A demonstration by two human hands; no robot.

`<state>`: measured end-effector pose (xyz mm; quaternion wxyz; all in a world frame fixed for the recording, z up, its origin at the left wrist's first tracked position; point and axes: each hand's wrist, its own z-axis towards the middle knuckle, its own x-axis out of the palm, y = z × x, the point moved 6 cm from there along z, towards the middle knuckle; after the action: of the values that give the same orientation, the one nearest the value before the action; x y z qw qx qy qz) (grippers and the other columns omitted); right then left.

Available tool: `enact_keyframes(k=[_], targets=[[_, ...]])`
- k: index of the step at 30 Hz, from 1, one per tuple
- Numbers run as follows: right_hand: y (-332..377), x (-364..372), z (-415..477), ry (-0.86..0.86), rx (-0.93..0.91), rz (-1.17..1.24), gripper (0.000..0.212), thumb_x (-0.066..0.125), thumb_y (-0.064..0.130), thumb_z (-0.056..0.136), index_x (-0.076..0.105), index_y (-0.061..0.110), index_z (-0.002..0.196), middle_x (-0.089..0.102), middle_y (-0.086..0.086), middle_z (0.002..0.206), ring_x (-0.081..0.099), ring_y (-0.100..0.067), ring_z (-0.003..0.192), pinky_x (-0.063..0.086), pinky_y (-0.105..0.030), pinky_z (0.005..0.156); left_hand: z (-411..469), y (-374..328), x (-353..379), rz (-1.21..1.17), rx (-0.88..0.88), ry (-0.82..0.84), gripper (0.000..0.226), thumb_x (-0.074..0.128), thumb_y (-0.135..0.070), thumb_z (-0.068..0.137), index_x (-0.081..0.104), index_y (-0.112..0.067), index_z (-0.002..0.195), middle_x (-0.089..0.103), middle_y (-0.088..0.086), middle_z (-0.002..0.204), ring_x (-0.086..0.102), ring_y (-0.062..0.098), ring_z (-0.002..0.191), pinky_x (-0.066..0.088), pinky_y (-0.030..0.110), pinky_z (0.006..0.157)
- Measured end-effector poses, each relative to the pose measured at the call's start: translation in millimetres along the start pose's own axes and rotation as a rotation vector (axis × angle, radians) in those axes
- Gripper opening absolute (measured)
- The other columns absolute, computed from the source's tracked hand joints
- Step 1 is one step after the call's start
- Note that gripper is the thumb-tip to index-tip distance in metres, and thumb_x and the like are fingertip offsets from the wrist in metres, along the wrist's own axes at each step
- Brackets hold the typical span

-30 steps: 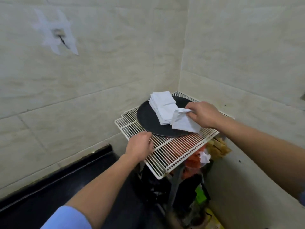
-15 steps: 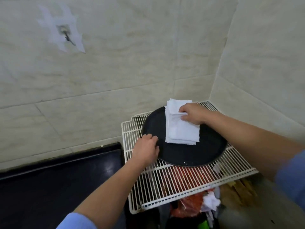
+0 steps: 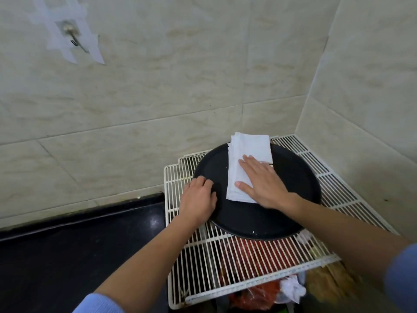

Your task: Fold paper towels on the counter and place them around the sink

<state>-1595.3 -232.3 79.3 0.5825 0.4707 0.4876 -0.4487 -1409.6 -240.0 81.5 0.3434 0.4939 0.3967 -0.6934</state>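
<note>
Two hands on the tray. Right hand (image 3: 262,184) lies flat, fingers spread, palm down on the stack of folded paper towels (image 3: 247,154), covering its near right part; nothing gripped. Left hand (image 3: 198,201) is curled over the near left rim of the round black tray (image 3: 293,188), fingers on the rim. Stack sits on the tray's far half, far edge poking past the rim toward the wall. Tray rests on a white wire rack (image 3: 248,263) in the tiled corner; red bags and crumpled paper visible below through the wires. Black desk (image 3: 67,256) lies left of the rack. Taped hook (image 3: 72,37) on the wall, far left.
</note>
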Motion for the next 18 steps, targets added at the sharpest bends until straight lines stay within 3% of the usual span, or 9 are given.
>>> enact_keyframes(k=[4, 9, 13, 15, 18], targets=[[-2.8, 12.9, 0.4, 0.009, 0.017, -0.015, 0.085, -0.001, 0.067, 0.084, 0.003, 0.019, 0.154, -0.001, 0.003, 0.162, -0.007, -0.01, 0.148, 0.0, -0.037, 0.12, 1.8, 0.1, 15.3, 0.041, 0.02, 0.065, 0.04, 0.038, -0.04, 0.097, 0.049, -0.019, 0.129, 0.046, 0.002, 0.135, 0.038, 0.022, 0.129, 0.02, 0.038, 0.114], [-3.0, 14.0, 0.5, -0.011, 0.002, -0.019, 0.081, 0.001, 0.066, 0.087, 0.003, 0.019, 0.154, 0.0, 0.002, 0.162, -0.007, -0.009, 0.148, -0.001, -0.037, 0.12, -1.4, 3.4, 17.8, 0.012, 0.004, 0.056, 0.044, 0.035, -0.042, 0.097, 0.044, -0.02, 0.134, 0.04, 0.002, 0.142, 0.032, 0.021, 0.134, 0.011, 0.037, 0.118], [-3.3, -8.8, -0.7, 0.013, 0.027, 0.067, 0.072, 0.027, 0.062, 0.094, 0.015, 0.021, 0.153, 0.009, 0.002, 0.162, 0.002, -0.012, 0.148, 0.007, -0.037, 0.12, -1.7, 3.2, 17.3, -0.003, 0.004, 0.071, 0.045, 0.034, -0.043, 0.097, 0.042, -0.02, 0.135, 0.039, 0.003, 0.143, 0.031, 0.022, 0.135, 0.009, 0.037, 0.118], [0.5, -49.0, -3.3, -0.137, 0.05, 0.196, 0.064, 0.043, 0.054, 0.095, 0.032, 0.021, 0.147, 0.027, 0.0, 0.157, 0.021, -0.017, 0.145, 0.019, -0.037, 0.116, -1.7, 3.4, 17.2, -0.002, 0.005, 0.076, 0.045, 0.034, -0.043, 0.097, 0.042, -0.02, 0.135, 0.038, 0.003, 0.143, 0.031, 0.022, 0.135, 0.008, 0.037, 0.118], [12.2, -141.0, -18.6, -0.522, 0.09, 0.553, 0.04, 0.06, 0.04, 0.091, 0.061, 0.017, 0.124, 0.061, 0.0, 0.124, 0.056, -0.013, 0.115, 0.042, -0.03, 0.101, -2.3, 2.1, 16.3, -0.001, 0.011, 0.081, 0.045, 0.033, -0.043, 0.097, 0.041, -0.02, 0.135, 0.038, 0.003, 0.143, 0.03, 0.021, 0.136, 0.007, 0.037, 0.119]])
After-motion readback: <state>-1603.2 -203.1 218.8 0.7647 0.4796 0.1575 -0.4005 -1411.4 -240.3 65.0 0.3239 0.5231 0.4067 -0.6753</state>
